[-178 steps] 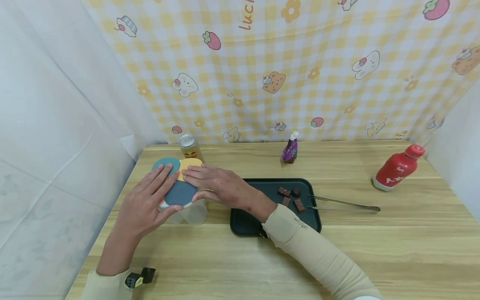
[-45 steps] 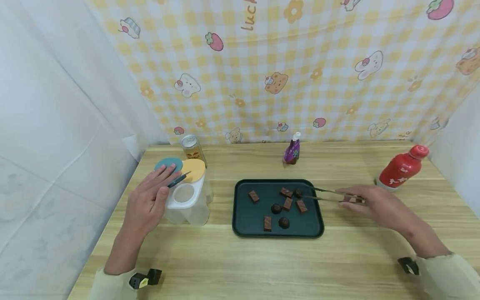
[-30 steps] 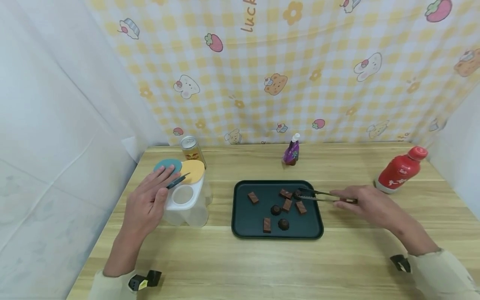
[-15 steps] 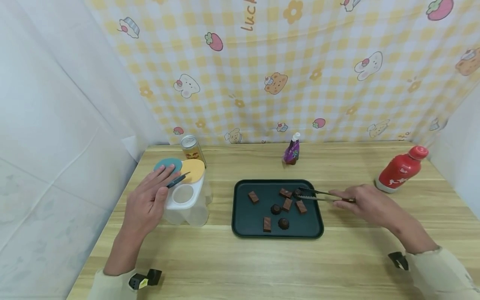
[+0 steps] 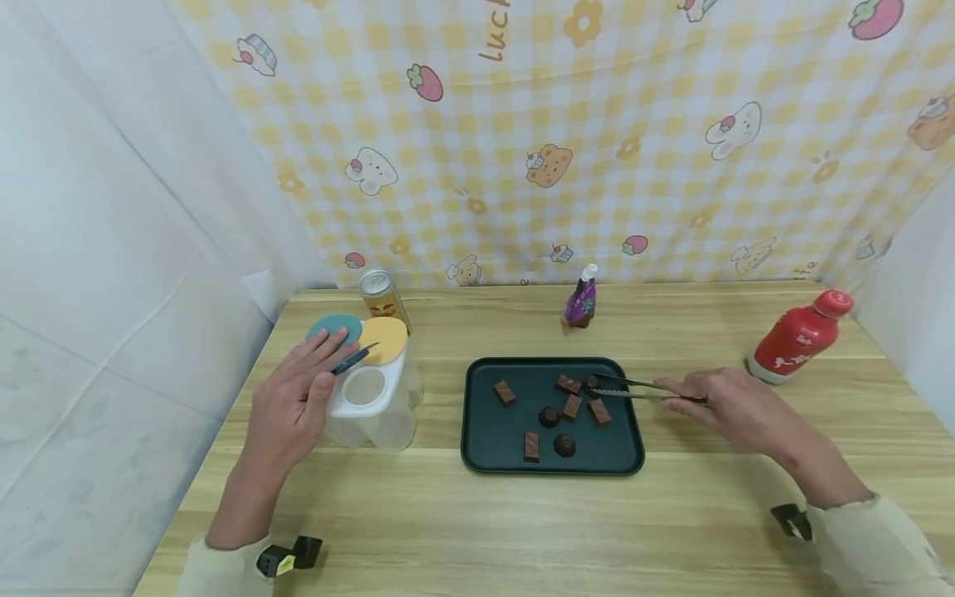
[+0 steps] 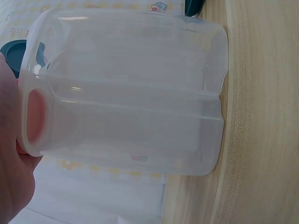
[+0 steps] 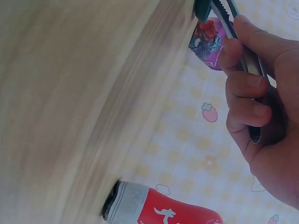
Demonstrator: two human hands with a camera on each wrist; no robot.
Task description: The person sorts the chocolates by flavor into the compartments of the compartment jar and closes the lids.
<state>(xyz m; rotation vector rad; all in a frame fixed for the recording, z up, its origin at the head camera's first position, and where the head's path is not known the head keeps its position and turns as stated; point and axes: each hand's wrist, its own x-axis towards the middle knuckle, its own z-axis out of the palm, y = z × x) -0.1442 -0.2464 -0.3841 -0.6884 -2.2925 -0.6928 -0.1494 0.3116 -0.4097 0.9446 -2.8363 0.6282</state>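
Observation:
My left hand [image 5: 294,406] rests on top of a clear plastic storage container [image 5: 384,423], fingers straight over its teal lid [image 5: 336,326]. Beside the thumb, the dark blue lid [image 5: 351,359] stands tipped up, uncovering a round opening; the yellow lid [image 5: 385,338] lies flat. With curled fingers my right hand [image 5: 734,410] grips metal tongs [image 5: 645,390], also plain in the right wrist view. The tongs' tips sit around a round chocolate [image 5: 593,382] at the back right of a dark tray [image 5: 492,448]. Several chocolate bars and two round chocolates [image 5: 564,445] lie on the tray too.
A gold can [image 5: 384,300] stands behind the container. A purple pouch [image 5: 580,300] with a white cap is behind the tray, and a red bottle [image 5: 798,336] stands at the right beyond my right hand. A patterned yellow cloth [image 5: 477,166] hangs behind the table.
Both hands were on the container's closed lids at first. Since then the dark blue lid came up, and my right hand took the tongs and moved slightly left, its tips now around the round chocolate.

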